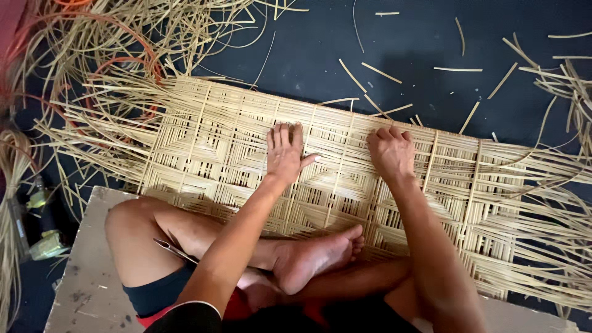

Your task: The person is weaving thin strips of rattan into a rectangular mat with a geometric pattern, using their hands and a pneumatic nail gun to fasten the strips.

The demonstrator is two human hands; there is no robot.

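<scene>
Head view: a woven mat (246, 148) of pale straw strips lies flat on the dark floor (419, 37) in front of a cross-legged person seated on a grey board (86, 277). The left hand (285, 153) rests palm down on the mat's middle, fingers straight and close together with the thumb out, while the right hand (391, 152) presses on the mat just beside it, fingers curled under. Loose strips (123, 37) lie heaped at upper left.
</scene>
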